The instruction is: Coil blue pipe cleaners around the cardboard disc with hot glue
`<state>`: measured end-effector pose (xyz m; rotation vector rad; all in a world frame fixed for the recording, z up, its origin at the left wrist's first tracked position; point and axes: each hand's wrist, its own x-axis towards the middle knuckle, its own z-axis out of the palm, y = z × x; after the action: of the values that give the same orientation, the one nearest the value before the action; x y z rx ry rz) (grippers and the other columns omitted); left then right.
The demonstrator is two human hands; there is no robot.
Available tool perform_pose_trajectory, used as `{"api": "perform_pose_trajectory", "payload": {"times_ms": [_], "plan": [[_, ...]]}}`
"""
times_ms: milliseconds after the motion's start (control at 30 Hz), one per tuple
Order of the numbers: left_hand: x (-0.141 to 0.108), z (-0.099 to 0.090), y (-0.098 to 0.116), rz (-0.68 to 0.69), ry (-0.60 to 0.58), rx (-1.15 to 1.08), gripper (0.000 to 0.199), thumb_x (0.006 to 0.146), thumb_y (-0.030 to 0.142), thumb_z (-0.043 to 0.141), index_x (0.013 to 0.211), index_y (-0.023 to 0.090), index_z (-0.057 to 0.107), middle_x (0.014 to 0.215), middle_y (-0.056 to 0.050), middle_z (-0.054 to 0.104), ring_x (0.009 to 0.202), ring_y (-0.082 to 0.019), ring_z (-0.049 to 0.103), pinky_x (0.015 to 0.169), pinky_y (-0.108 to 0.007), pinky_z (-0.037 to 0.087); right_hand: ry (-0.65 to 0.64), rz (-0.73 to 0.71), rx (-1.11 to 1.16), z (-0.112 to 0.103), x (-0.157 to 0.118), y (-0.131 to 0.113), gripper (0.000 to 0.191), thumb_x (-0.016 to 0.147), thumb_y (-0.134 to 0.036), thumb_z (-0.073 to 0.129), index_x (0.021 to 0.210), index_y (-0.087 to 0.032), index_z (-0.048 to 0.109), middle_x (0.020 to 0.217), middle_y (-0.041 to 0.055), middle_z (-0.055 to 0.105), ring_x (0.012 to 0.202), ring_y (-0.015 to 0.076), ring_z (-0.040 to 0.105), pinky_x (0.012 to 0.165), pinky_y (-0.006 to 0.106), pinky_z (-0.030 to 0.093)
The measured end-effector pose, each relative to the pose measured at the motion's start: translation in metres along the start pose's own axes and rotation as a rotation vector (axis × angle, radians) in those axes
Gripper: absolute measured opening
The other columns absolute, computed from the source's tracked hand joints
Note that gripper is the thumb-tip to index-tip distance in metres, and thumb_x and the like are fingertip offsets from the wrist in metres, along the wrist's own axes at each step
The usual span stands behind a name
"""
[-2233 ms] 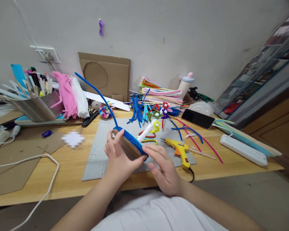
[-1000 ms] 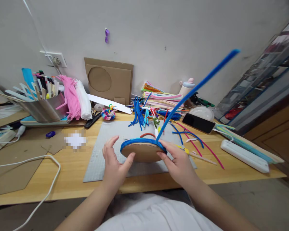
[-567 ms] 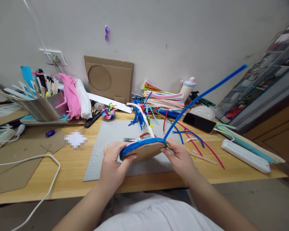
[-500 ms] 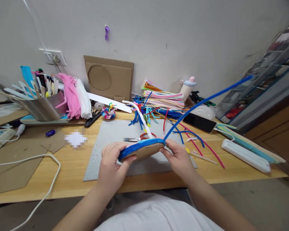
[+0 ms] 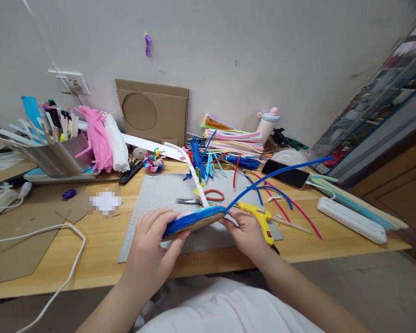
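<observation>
My left hand (image 5: 156, 243) is closed around the left end of a cardboard disc (image 5: 203, 225), fingers over the top and thumb below. Blue pipe cleaner (image 5: 190, 219) covers the disc's edge, and its loose end (image 5: 280, 172) sticks out up and to the right. At the right end of the disc, my right hand (image 5: 244, 229) pinches the edge where that loose end leaves it. A white wrapped stem (image 5: 196, 178) rises from behind the disc. Past my right hand lies a yellow glue gun (image 5: 258, 215). Red-handled scissors (image 5: 203, 200) rest just beyond the disc.
A grey cutting mat (image 5: 135, 231) lies under my hands. Bundles of pipe cleaners (image 5: 234, 138), a phone (image 5: 284, 174) and a white power strip (image 5: 351, 219) are at the back and right. A metal holder of sticks (image 5: 60, 157) and a white cable (image 5: 79, 259) are at the left.
Both hands and the disc have shifted slightly left and down. The loose blue end has swung lower, and more of the glue gun shows behind my right hand.
</observation>
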<state>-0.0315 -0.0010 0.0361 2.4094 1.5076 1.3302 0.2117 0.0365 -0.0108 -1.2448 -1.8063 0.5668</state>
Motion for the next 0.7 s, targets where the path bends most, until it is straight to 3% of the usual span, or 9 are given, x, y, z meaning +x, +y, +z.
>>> {"api": "perform_pose_trajectory", "payload": {"times_ms": [167,333,500,600,700], "plan": [[0.011,0.0,0.008,0.001,-0.046,-0.025,0.028,0.088,0.026,0.062,0.115,0.025,0.057,0.114,-0.006,0.061,0.108,-0.021,0.06,0.092,-0.034,0.048,-0.005,0.01,0.004,0.0,0.002,-0.003,0.021,0.09,-0.03,0.061,0.106,-0.025,0.075,0.097,0.0042,0.079,0.094,0.0257,0.073,0.081,0.039,0.058],[0.015,0.01,0.026,0.061,0.059,0.205,0.039,0.086,0.031,0.065,0.122,0.022,0.054,0.117,-0.009,0.062,0.108,-0.026,0.057,0.097,-0.042,0.04,0.002,0.001,-0.013,-0.002,0.0,-0.013,0.015,0.088,-0.027,0.065,0.098,-0.024,0.075,0.089,0.0034,0.078,0.083,0.0233,0.073,0.076,0.034,0.058],[0.006,0.025,0.036,0.0,0.168,0.357,0.065,0.078,0.048,0.071,0.131,0.017,0.048,0.127,-0.018,0.055,0.117,-0.036,0.051,0.103,-0.052,0.034,-0.02,-0.202,-0.03,-0.002,-0.003,-0.026,0.015,0.091,-0.02,0.061,0.101,-0.024,0.071,0.095,0.0046,0.076,0.09,0.0217,0.071,0.08,0.033,0.057],[-0.004,0.034,0.032,-0.04,0.261,0.322,0.084,0.072,0.052,0.075,0.137,0.012,0.039,0.135,-0.025,0.045,0.128,-0.041,0.043,0.107,-0.059,0.033,-0.002,-0.313,-0.063,0.002,-0.006,-0.032,0.016,0.089,-0.016,0.059,0.102,-0.021,0.068,0.095,0.0077,0.075,0.095,0.0244,0.07,0.082,0.037,0.057],[-0.011,0.04,0.027,-0.099,0.272,0.234,0.096,0.07,0.053,0.077,0.142,0.01,0.03,0.142,-0.028,0.036,0.137,-0.042,0.035,0.111,-0.062,0.03,0.011,-0.38,-0.089,0.008,-0.01,-0.035,0.02,0.088,-0.015,0.061,0.107,-0.019,0.066,0.101,0.0108,0.075,0.098,0.0268,0.07,0.083,0.04,0.057]]}}
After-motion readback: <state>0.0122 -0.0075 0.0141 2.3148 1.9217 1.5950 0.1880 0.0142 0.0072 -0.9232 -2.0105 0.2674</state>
